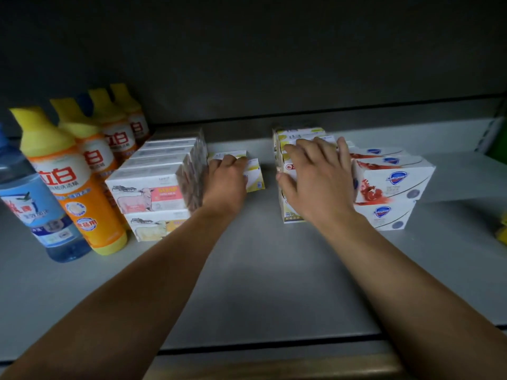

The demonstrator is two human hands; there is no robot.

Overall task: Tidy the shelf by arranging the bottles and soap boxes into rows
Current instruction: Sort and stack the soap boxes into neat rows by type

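Observation:
My left hand (226, 178) grips a small white-and-yellow soap box (256, 175) in the middle of the grey shelf (255, 270), just right of a stacked row of white sheep-print soap boxes (153, 187). My right hand (315, 171) lies with spread fingers over a stack of yellow-trimmed soap boxes (290, 212), its fingertips on the top box. Red-and-white soap boxes (389, 182) are stacked right of that hand. At the left, orange bottles with yellow caps (74, 182) stand in a row going back, with a blue bottle (35, 204) in front.
The shelf's dark back wall (274, 64) is close behind the boxes. A shelf lip (274, 349) runs along the front edge. A yellow object (502, 231) pokes in at the far right edge. Bare shelf surface lies between my forearms.

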